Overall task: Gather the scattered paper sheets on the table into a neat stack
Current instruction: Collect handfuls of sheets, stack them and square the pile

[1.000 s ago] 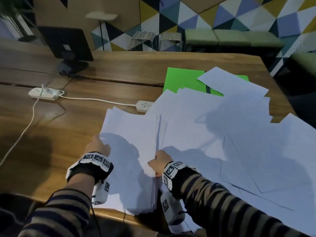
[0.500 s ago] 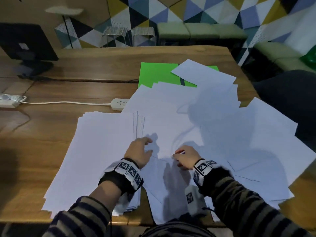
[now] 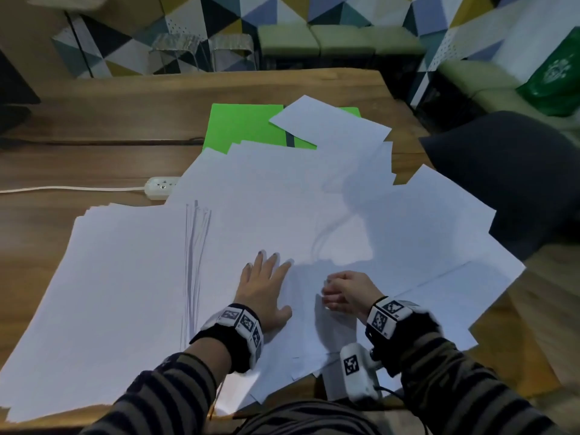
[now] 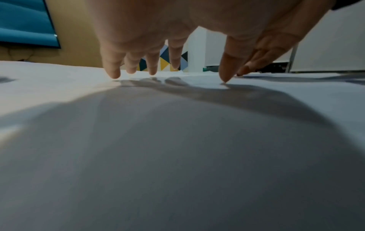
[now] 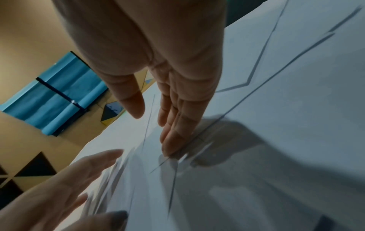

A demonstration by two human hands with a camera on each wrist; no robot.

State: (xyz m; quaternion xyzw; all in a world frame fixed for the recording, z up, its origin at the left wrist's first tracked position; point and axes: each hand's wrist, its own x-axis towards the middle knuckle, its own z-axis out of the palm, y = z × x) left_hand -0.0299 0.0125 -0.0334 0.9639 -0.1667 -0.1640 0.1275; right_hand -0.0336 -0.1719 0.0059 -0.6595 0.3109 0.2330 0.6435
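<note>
White paper sheets cover the near half of the wooden table (image 3: pixel 94 120). A rough pile (image 3: pixel 125 277) lies at the left, its right edges fanned. Loose overlapping sheets (image 3: pixel 408 230) spread to the right. My left hand (image 3: pixel 263 287) lies flat on the paper with fingers spread; in the left wrist view its fingertips (image 4: pixel 113 73) press the sheet (image 4: pixel 177 156). Just right of it, my right hand (image 3: pixel 343 293) touches the paper. The right wrist view shows that hand (image 5: pixel 152 131) with straight fingers (image 5: pixel 171 140) on a sheet edge, holding nothing.
A green folder (image 3: pixel 244 127) lies at the back, partly under sheets. A white power strip (image 3: pixel 158 187) with its cord sits left of the papers. A dark chair back (image 3: pixel 518 171) stands at the table's right edge. Some sheets overhang the near edge.
Both hands left the sides of the left pile and moved right onto the loose sheets. The left hand's fingers have flattened and spread. My view has swung right.
</note>
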